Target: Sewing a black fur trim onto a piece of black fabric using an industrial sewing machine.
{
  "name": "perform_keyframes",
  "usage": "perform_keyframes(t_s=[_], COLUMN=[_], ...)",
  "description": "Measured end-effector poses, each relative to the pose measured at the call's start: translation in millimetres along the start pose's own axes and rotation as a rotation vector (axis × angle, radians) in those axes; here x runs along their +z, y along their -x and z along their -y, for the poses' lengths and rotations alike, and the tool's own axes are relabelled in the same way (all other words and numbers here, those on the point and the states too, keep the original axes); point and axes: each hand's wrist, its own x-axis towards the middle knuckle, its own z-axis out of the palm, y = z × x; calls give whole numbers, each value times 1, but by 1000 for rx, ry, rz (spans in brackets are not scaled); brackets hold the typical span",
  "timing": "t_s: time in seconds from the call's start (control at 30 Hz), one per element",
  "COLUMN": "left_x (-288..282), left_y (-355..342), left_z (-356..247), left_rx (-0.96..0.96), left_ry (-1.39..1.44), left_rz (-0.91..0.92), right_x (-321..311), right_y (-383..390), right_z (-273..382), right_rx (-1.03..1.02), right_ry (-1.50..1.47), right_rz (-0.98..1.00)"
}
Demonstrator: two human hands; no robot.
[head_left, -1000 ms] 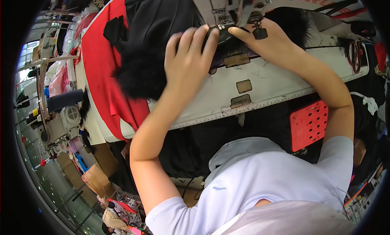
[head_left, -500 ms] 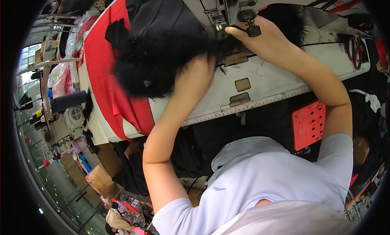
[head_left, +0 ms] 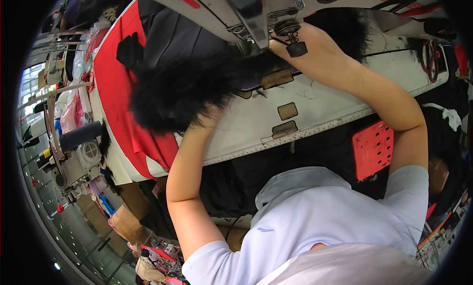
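A fluffy black fur piece (head_left: pixel 177 93) lies on the bed of a sewing machine (head_left: pixel 246 14), along the edge of a dark pleated fabric (head_left: pixel 182 34). My left hand (head_left: pixel 209 118) is at the fur's near edge; its fingers are buried in the fur, so their grip is hidden. Close beside the machine's needle area, my right hand (head_left: pixel 315 46) is closed over the fur's narrow strip, thumb toward the presser foot. The machine head hides some of its fingertips. More black fur (head_left: pixel 352 31) shows beyond that hand.
Red cloth (head_left: pixel 116 73) drapes over the table's left end. A ruler strip (head_left: pixel 256 146) runs along the white table's (head_left: pixel 325 90) front edge. Red-handled scissors (head_left: pixel 431 61) lie at the right. A red perforated panel (head_left: pixel 373 149) hangs below. Another machine with a motor (head_left: pixel 89 149) stands left.
My left hand has moved left and toward me along the fur, baring more of the machine bed. My right hand stays by the needle area. The view has shifted slightly.
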Motion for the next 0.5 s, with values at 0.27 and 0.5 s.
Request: perform_keyframes(t_s=[0.27,0.5], left_x=[-21,-71], left_y=[27,48], left_z=[-27,-79], left_rx=[-29,-136], left_ry=[320,322], left_rz=[-208,-254], right_x=[-2,-1], right_y=[3,3], right_z=[2,2], right_rx=[-38,-39], right_ry=[30,87], right_rz=[-13,-6])
